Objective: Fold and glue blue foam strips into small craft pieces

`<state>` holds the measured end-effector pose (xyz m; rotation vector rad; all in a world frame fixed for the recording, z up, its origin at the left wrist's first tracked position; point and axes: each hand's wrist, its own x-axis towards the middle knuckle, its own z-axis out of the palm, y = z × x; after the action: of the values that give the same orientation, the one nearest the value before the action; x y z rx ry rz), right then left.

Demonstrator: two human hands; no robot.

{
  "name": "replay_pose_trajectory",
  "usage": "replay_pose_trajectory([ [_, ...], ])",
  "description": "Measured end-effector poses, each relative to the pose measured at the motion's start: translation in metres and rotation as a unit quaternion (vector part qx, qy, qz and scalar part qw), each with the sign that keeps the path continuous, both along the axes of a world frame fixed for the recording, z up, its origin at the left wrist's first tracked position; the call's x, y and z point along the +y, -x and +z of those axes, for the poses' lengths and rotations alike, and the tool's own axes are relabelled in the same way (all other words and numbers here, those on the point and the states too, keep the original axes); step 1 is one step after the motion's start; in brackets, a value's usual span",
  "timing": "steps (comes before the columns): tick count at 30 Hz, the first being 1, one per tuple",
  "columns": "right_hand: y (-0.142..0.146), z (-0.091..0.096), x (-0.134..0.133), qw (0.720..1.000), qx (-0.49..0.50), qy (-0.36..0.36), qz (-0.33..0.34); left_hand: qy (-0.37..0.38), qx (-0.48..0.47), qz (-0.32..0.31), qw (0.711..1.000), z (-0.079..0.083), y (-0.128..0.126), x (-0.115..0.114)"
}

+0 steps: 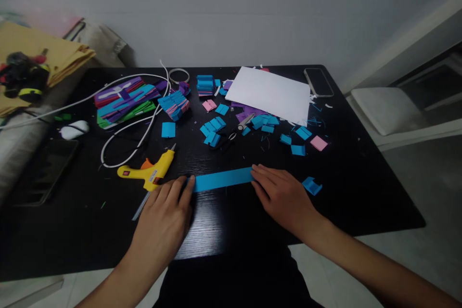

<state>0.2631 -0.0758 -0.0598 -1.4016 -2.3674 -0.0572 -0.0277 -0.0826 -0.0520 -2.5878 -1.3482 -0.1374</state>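
Note:
A flat blue paper strip lies across the black table in front of me. My left hand holds its left end, fingertips pressed down on it. At the other end, my right hand grips the strip with fingers and thumb together; the tip is hidden under them. Close beyond my left hand is a yellow hot glue gun with an orange trigger, its clear glue stick reaching down beside my wrist. A folded blue paper piece sits just right of my right hand.
Several folded blue pieces, scissors and a white sheet lie farther back. Bundled coloured strips and a looping white cable are at the left. A phone rests at the back right. A tape roll stands near the wall.

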Motion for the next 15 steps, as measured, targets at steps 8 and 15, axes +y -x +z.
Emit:
replay_pose_trajectory([
  [8,0.002,0.007,0.008,0.999,0.028,0.027,-0.003,0.007,-0.054,0.016,0.998,-0.011,0.001,-0.003],
  [15,0.018,0.015,0.022,0.998,-0.002,0.067,-0.021,0.03,-0.056,0.038,0.997,-0.018,-0.002,-0.01],
])
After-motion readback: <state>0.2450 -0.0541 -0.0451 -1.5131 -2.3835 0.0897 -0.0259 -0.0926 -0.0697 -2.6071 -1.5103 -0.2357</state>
